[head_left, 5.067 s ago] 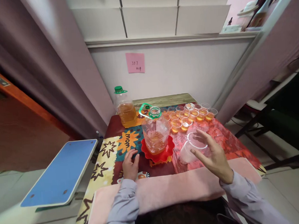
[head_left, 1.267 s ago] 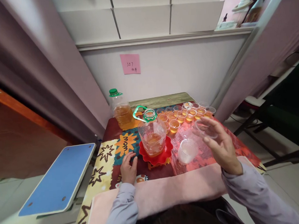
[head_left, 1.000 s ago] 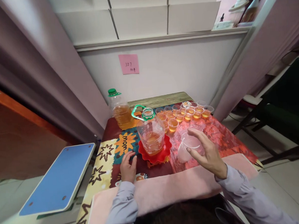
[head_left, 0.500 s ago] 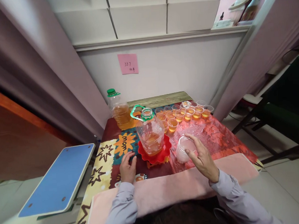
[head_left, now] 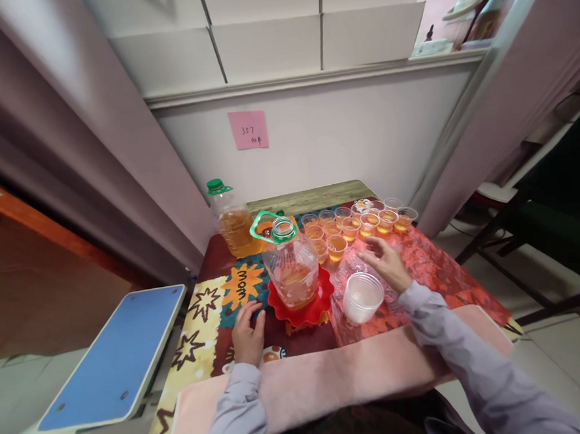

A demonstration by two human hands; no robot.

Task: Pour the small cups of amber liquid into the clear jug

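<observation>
My left hand (head_left: 248, 332) rests on the patterned tablecloth with its fingers apart, holding nothing, left of a red scalloped dish (head_left: 326, 281). In that dish stands an uncapped clear plastic jug (head_left: 292, 269) with a green handle and a little amber liquid at its bottom. My right hand (head_left: 385, 263) hovers over the red, shiny part of the cloth, fingers apart and nothing in them. Just left of it and nearer to me is a stack of clear plastic cups (head_left: 362, 298). Beyond, several cups of amber liquid (head_left: 337, 247) stand in rows.
A second jug (head_left: 236, 230) with a green cap, holding amber liquid, stands at the back left. A pink towel (head_left: 348, 365) lies along the table's front edge. A blue-topped stool (head_left: 116, 355) is at the left, a dark green chair (head_left: 559, 207) at the right.
My right hand has moved away from the stack of empty cups, forward and slightly right toward the filled cups. My left hand stays in the same place.
</observation>
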